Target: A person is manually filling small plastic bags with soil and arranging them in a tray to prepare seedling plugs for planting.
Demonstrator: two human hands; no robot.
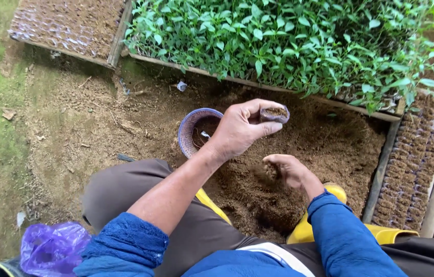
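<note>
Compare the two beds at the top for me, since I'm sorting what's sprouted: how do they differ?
The right bed is thick with leafy green seedlings; the left bed shows only brown soil in small bags. The right bed is wide and runs out of frame; the left bed looks narrower. Both have wooden edging and sit on bare ground.

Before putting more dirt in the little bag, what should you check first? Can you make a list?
1. Little clear bag held upright in the left hand: ok.
2. Bag's mouth open at the top: ok.
3. Room left in the bag: not ok, soil reaches the rim.
4. Right hand has soil in it: ok.
5. Loose soil pile within reach: ok.
6. Bag free of holes: cannot tell.
</note>
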